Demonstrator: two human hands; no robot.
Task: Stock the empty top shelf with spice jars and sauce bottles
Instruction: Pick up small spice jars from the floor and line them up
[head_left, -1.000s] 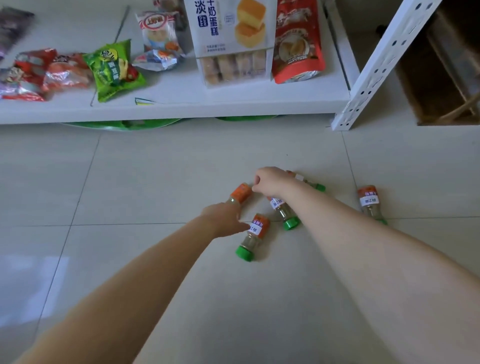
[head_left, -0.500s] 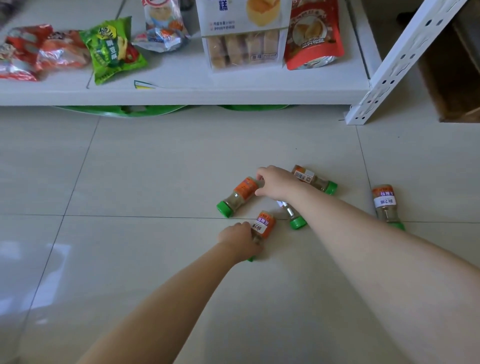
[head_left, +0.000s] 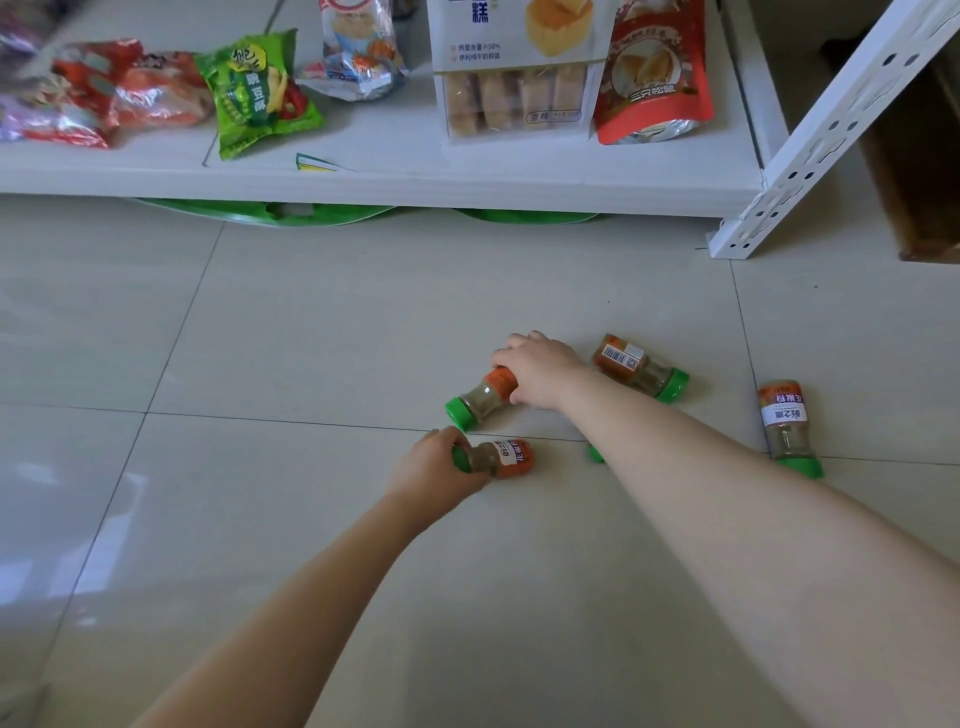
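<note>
- Your left hand (head_left: 432, 472) curls its fingers round the cap end of a spice jar (head_left: 503, 458) lying on its side on the floor tiles (head_left: 311, 338). Taking it near the cap probably lets you swing it upright as you lift.
- Under your right forearm a green cap (head_left: 595, 453) peeks out. The rest of that jar is hidden.
- Your right hand (head_left: 540, 371) wraps over the orange-labelled base of a second jar (head_left: 478, 399), whose cap points left. One jar per hand looks meant to save trips.
- Two more lie loose: a third jar (head_left: 785, 423) well off to the right and a fourth jar (head_left: 639, 366) just beyond your right wrist.
- Every jar you can see is capped and holds grey-brown ground spice, so tilting should spill nothing.
- Farther off, the low shelf (head_left: 467, 187) carries a green snack bag (head_left: 257, 93), other packets and a cake box (head_left: 514, 67) whose clear window shows a row of cakes.
- The top shelf is out of view, and all the visible jars are down on the floor.
</note>
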